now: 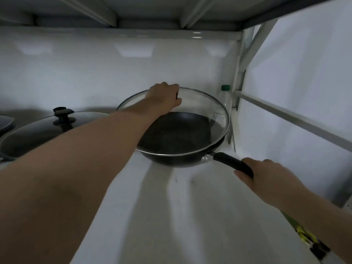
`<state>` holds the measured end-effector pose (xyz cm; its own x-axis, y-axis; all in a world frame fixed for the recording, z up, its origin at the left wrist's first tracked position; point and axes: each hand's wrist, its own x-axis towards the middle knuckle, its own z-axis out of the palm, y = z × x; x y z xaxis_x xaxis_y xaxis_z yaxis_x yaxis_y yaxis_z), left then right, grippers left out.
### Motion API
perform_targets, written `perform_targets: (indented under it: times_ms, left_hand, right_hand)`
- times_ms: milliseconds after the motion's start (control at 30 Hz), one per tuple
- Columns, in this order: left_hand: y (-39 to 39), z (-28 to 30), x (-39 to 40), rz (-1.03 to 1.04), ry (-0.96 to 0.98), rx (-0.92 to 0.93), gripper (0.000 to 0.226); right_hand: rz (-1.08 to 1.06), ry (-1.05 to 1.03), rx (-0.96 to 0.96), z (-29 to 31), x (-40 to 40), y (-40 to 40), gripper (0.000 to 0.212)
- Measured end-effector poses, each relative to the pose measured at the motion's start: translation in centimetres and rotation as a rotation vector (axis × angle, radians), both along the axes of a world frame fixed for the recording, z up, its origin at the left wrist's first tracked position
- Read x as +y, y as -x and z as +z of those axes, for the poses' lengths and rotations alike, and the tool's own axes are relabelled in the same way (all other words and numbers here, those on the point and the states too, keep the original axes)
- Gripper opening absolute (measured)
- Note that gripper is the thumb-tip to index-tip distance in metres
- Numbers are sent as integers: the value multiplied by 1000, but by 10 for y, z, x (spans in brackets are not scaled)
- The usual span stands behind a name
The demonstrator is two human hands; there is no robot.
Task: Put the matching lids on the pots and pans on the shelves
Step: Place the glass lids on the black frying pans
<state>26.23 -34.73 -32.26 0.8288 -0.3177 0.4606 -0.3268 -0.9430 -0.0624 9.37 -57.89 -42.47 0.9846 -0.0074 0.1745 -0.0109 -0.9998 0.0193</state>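
Observation:
A black frying pan (177,138) sits on the white shelf (171,216) near its right end. A glass lid (213,109) with a metal rim hangs tilted over the pan, its near edge low and its far edge raised. My left hand (163,96) grips the lid's knob at the top, which the hand hides. My right hand (266,174) is closed around the pan's black handle (230,161), which points toward the lower right.
A second dark pan with a glass lid and black knob (62,113) stands to the left, and another pan's edge (5,121) shows at the far left. A clear bottle with a green cap (225,88) stands behind the pan beside the shelf's right post (238,73).

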Motion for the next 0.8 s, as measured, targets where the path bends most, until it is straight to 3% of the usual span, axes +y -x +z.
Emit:
perform_targets:
  times_ms: [800]
  left_hand:
    - [-69, -52, -19, -13, -84, 183, 29]
  right_hand:
    - [-10, -43, -35, -4, 2, 2, 29]
